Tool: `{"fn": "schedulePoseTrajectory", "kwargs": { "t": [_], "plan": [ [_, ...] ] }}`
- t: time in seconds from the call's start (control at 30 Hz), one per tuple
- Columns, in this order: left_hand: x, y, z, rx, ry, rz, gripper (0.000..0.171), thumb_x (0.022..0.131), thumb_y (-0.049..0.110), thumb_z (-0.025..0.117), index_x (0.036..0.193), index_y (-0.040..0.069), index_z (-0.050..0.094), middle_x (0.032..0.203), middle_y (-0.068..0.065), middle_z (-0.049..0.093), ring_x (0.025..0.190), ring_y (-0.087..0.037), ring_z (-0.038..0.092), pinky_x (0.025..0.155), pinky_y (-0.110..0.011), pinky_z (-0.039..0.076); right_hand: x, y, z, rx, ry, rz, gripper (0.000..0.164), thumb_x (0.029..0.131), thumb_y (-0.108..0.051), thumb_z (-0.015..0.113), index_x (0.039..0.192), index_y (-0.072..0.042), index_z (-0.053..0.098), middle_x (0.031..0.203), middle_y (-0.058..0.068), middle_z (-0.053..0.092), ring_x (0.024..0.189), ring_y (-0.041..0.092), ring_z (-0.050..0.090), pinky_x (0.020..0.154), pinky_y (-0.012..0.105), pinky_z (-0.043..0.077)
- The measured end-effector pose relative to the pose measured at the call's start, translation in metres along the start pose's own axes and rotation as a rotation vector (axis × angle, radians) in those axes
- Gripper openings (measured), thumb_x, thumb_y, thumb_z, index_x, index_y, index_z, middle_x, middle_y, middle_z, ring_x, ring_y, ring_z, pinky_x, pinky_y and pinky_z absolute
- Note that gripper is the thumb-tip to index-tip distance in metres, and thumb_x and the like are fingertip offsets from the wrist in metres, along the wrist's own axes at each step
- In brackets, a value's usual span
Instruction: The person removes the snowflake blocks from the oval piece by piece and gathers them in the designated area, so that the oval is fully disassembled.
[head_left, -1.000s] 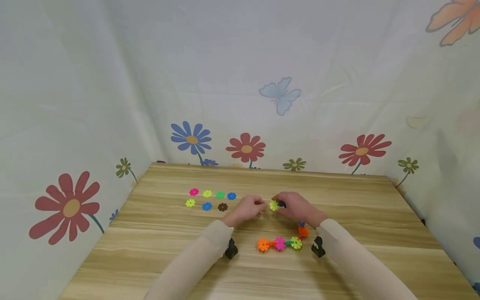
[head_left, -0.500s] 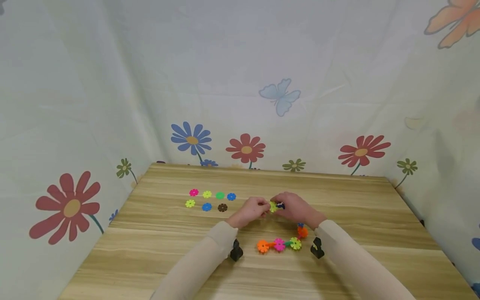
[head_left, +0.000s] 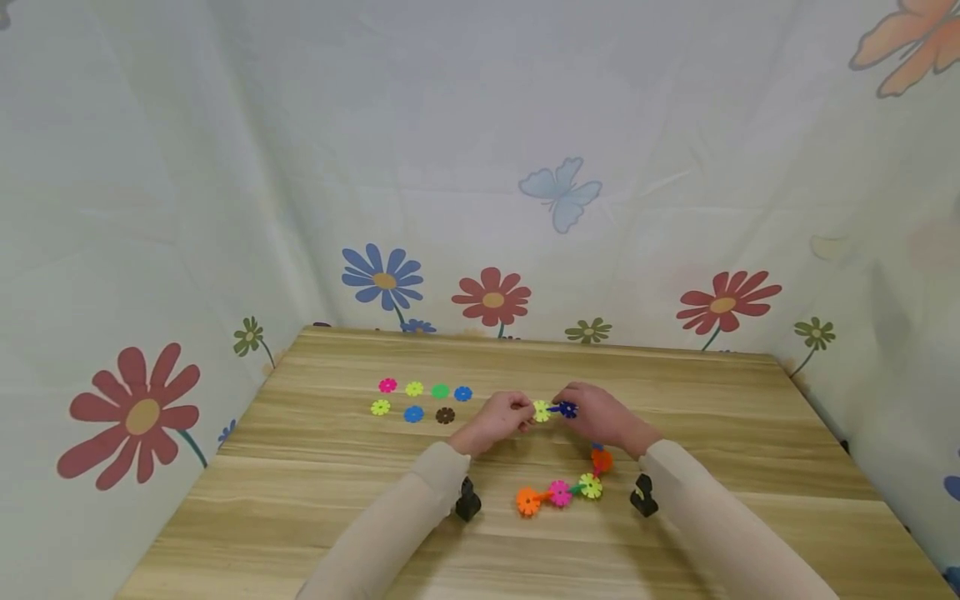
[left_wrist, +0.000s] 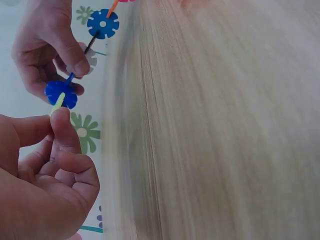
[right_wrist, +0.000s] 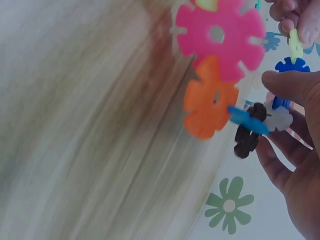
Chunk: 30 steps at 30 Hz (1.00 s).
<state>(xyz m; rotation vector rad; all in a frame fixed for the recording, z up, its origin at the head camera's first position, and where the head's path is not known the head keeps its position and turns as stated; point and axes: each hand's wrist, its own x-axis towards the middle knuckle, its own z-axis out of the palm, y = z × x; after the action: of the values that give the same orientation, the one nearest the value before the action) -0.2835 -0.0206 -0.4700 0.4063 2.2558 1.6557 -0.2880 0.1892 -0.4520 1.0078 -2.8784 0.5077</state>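
A chain of interlocking flower-shaped plastic discs hangs between my hands and curves down toward the front. My left hand [head_left: 498, 422] pinches the yellow disc [head_left: 542, 411] at the chain's end between thumb and index finger. That disc is slotted into a dark blue disc [left_wrist: 53, 93]. My right hand [head_left: 602, 417] grips the chain just beyond, its thumb and fingers around the blue and white discs [right_wrist: 280, 119]. From there the chain runs through a brown disc [right_wrist: 244, 145], a light blue disc [right_wrist: 245, 119], an orange disc [right_wrist: 205, 112] and a pink disc [right_wrist: 240, 35].
Loose discs lie in two rows left of my hands, among them a pink disc [head_left: 387, 385], a green disc [head_left: 440, 391] and a brown disc [head_left: 445, 416]. The wooden table [head_left: 300, 500] ends at a flower-printed curtain [head_left: 637, 208].
My left fingers have come to the yellow disc and now pinch it. The right hand has shifted slightly right, uncovering the dark blue disc. The loose discs have stayed put.
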Motion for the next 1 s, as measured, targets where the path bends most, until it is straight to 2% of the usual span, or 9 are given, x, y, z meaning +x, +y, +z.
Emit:
{"fn": "schedulePoseTrajectory", "kwargs": {
  "t": [0.13, 0.3, 0.5, 0.67, 0.77, 1.0],
  "plan": [
    [0.0, -0.001, -0.002, -0.019, -0.005, -0.005, 0.016, 0.098, 0.009, 0.05, 0.094, -0.001, 0.063, 0.087, -0.011, 0.063, 0.084, -0.035, 0.061, 0.074, -0.037, 0.052, -0.003, 0.001, 0.0, 0.027, 0.004, 0.019, 0.027, 0.085, -0.011, 0.07, 0.11, -0.004, 0.066, 0.105, 0.007, 0.062, 0.096, 0.025, 0.06, 0.085, 0.043, 0.048],
    [0.001, -0.001, -0.004, -0.025, -0.004, -0.019, 0.016, 0.097, 0.01, 0.051, 0.094, -0.001, 0.063, 0.091, -0.016, 0.064, 0.088, -0.038, 0.061, 0.076, -0.039, 0.052, -0.005, 0.005, 0.0, 0.035, 0.002, -0.001, 0.031, 0.085, -0.011, 0.071, 0.114, -0.003, 0.064, 0.106, 0.006, 0.062, 0.093, 0.022, 0.06, 0.083, 0.042, 0.049],
    [0.005, -0.001, -0.004, 0.0, 0.004, -0.008, 0.016, 0.096, 0.014, 0.056, 0.096, 0.0, 0.065, 0.09, -0.011, 0.064, 0.086, -0.032, 0.061, 0.076, -0.041, 0.05, -0.004, 0.004, 0.0, 0.069, 0.013, -0.025, 0.027, 0.086, -0.01, 0.07, 0.113, -0.006, 0.065, 0.106, 0.005, 0.062, 0.093, 0.02, 0.061, 0.082, 0.04, 0.05],
    [0.009, -0.002, -0.004, -0.053, -0.031, 0.003, 0.017, 0.094, 0.016, 0.06, 0.098, 0.001, 0.066, 0.09, -0.004, 0.064, 0.082, -0.021, 0.06, 0.08, -0.04, 0.05, -0.002, 0.002, 0.0, 0.074, 0.021, -0.069, 0.026, 0.086, -0.008, 0.069, 0.112, -0.006, 0.066, 0.106, 0.005, 0.062, 0.092, 0.02, 0.061, 0.08, 0.038, 0.051],
    [0.011, -0.004, -0.003, -0.094, -0.041, -0.006, 0.016, 0.092, 0.015, 0.063, 0.098, 0.0, 0.065, 0.09, -0.005, 0.064, 0.078, -0.014, 0.058, 0.08, -0.039, 0.05, -0.001, 0.001, -0.001, 0.072, 0.019, -0.079, 0.027, 0.085, -0.008, 0.07, 0.112, -0.007, 0.065, 0.106, 0.006, 0.061, 0.091, 0.02, 0.061, 0.08, 0.037, 0.051],
    [0.011, -0.004, -0.003, -0.149, -0.029, -0.058, 0.018, 0.089, 0.009, 0.066, 0.102, -0.002, 0.063, 0.09, -0.005, 0.062, 0.081, -0.021, 0.059, 0.078, -0.038, 0.05, 0.0, 0.0, 0.0, 0.071, 0.006, -0.076, 0.027, 0.085, -0.008, 0.07, 0.112, -0.007, 0.065, 0.106, 0.005, 0.061, 0.091, 0.019, 0.061, 0.08, 0.038, 0.051]
  ]
}}
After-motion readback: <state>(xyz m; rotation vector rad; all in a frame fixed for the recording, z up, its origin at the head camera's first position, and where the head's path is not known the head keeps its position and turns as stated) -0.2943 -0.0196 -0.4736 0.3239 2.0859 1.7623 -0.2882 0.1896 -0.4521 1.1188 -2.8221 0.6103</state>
